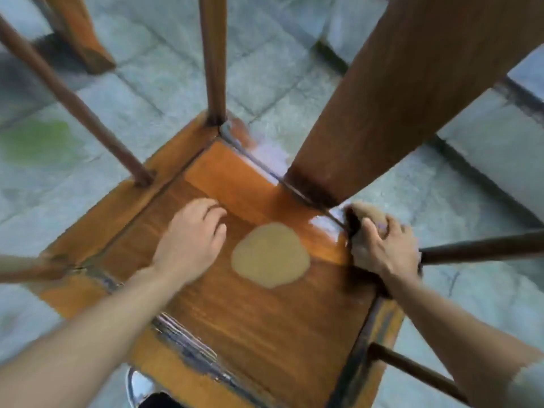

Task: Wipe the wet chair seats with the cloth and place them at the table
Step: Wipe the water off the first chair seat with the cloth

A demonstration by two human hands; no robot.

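Note:
A wooden chair seat (259, 319) fills the middle of the view, seen from above. Wet glare shines along its back edge (273, 156) and near its right corner (326, 223). A pale beige patch (270, 256) lies in the middle of the seat. The broad back splat (397, 92) and thin spindles (213, 57) rise from the seat's far side. My left hand (191, 240) rests on the seat left of the patch, fingers loosely bent and holding nothing. My right hand (385, 245) grips a brownish cloth (368, 214) at the seat's right edge, beside the foot of the splat.
Grey stone paving (164, 63) surrounds the chair, with a green stain (38, 142) at the left. A thick wooden leg (82, 33) of other furniture stands at the top left. A shiny metal object (138, 387) shows at the bottom edge.

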